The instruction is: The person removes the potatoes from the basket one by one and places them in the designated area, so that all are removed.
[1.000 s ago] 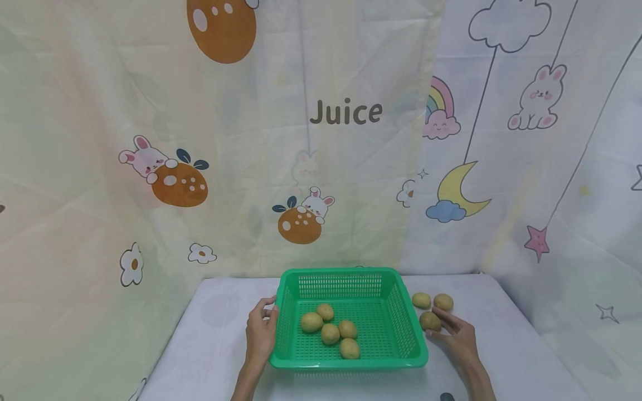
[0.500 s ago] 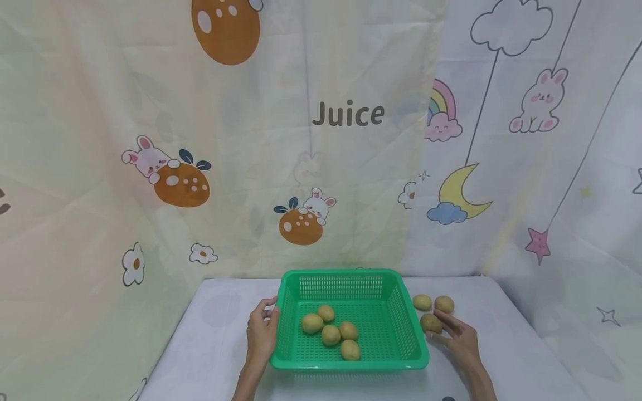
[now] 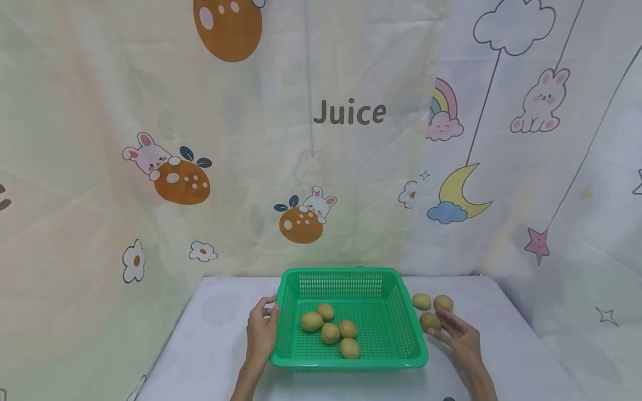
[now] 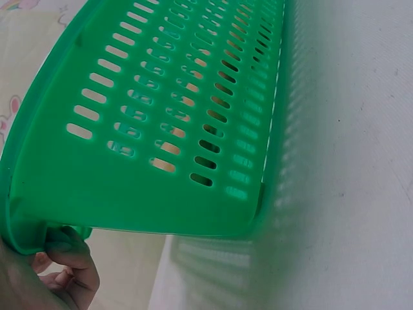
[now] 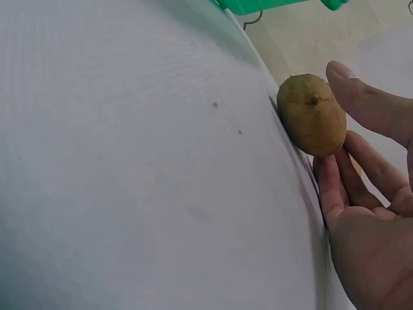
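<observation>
A green plastic basket (image 3: 348, 363) with slotted walls stands on the table. Several potatoes (image 3: 312, 322) lie inside it, mostly left of its middle. My left hand (image 3: 262, 334) holds the basket's left rim, fingers curled under the edge in the left wrist view. Right of the basket, a potato (image 5: 312, 116) rests on the table beside my right hand (image 3: 461, 337). That hand's fingers and thumb are spread loosely around the potato; whether the thumb touches it is hard to tell. Two more potatoes, a paler one (image 3: 422, 301) and a rounder one (image 3: 443, 303), lie just behind.
A white cloth covers the table (image 3: 210, 334). Behind it and along both sides hang printed curtains (image 3: 351, 184) with rabbits, flowers and a moon. A small dark object (image 3: 448, 399) shows at the bottom edge of the head view.
My right hand has shifted slightly right, its fingers a little looser around the potato, which stays on the table. The left hand and basket have kept their places.
</observation>
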Demonstrator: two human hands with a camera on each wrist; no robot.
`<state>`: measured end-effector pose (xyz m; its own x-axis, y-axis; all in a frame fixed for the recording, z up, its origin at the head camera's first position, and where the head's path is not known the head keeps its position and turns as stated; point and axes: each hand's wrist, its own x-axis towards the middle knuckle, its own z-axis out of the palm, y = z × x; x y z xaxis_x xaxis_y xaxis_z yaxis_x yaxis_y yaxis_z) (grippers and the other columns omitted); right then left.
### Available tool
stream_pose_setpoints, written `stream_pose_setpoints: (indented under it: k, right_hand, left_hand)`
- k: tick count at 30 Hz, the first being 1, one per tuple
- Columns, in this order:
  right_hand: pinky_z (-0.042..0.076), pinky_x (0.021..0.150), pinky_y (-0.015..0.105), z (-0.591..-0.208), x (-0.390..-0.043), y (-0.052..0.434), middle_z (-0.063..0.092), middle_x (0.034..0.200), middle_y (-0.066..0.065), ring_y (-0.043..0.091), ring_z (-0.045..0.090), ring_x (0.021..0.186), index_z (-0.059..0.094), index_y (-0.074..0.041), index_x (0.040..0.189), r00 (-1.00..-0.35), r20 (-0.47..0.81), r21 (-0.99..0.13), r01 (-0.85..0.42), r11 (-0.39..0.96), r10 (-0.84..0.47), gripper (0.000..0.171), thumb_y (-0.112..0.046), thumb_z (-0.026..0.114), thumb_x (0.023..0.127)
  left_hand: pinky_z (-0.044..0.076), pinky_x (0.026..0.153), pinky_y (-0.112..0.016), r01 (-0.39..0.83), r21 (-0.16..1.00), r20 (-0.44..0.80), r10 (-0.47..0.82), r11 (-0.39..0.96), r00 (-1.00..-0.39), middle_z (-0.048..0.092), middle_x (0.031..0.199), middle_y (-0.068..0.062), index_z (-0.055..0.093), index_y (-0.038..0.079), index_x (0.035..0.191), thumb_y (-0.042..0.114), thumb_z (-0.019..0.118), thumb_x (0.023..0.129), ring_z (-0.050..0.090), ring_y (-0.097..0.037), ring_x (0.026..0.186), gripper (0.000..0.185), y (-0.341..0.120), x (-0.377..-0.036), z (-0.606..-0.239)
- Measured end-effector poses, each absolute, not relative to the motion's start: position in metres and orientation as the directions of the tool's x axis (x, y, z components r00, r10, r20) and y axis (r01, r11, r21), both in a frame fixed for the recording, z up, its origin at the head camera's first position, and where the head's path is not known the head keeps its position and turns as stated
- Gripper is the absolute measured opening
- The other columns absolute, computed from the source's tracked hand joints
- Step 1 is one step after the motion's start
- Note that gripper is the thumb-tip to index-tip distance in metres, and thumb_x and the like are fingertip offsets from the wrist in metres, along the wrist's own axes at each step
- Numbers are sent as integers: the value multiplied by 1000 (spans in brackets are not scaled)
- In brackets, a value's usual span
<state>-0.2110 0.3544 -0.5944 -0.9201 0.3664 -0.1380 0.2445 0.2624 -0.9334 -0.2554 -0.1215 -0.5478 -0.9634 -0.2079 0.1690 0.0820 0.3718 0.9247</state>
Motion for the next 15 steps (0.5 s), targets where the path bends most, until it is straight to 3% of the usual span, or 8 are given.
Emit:
stream_pose_setpoints:
  k: [4,7,15]
  right_hand:
    - [45,118,19,-590,-208,357,41,175,13,-3,59,134,40,-18,168,-921,-126,-933,236,271,369,99,-46,91,88]
    - [46,98,2,-586,-206,359,45,172,16,-28,49,108,42,-15,167,-920,-75,-938,196,285,386,93,-46,88,92]
    - [48,95,1,-571,-210,360,52,166,22,-26,55,109,44,-10,165,-897,50,-961,77,267,439,81,-32,84,98]
  left_hand:
    - [53,60,-26,94,924,180,-204,371,-962,75,99,-16,68,2,141,11,59,112,72,-16,70,32,-122,-255,-549]
    - [53,60,-25,102,926,185,-202,365,-962,75,98,-16,68,2,141,11,59,111,71,-17,69,32,-122,-255,-549]
    - [51,57,-25,117,930,194,-195,348,-962,75,96,-16,68,2,141,12,59,111,69,-16,64,32,-123,-255,-549]
